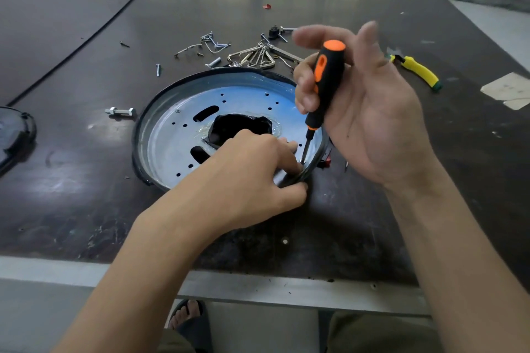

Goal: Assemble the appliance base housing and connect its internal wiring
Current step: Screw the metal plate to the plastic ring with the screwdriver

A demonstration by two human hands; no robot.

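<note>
Left hand (pixel 252 169): I see it pinching the base housing (pixel 172 129) rim.
Right hand (pixel 367 112): fingers curled round the screwdriver (pixel 327 80) handle.
Tip: on a screw (pixel 301 161).

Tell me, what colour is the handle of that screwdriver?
Black with an orange cap and inlay; the head view shows the screwdriver in the right hand.
</note>
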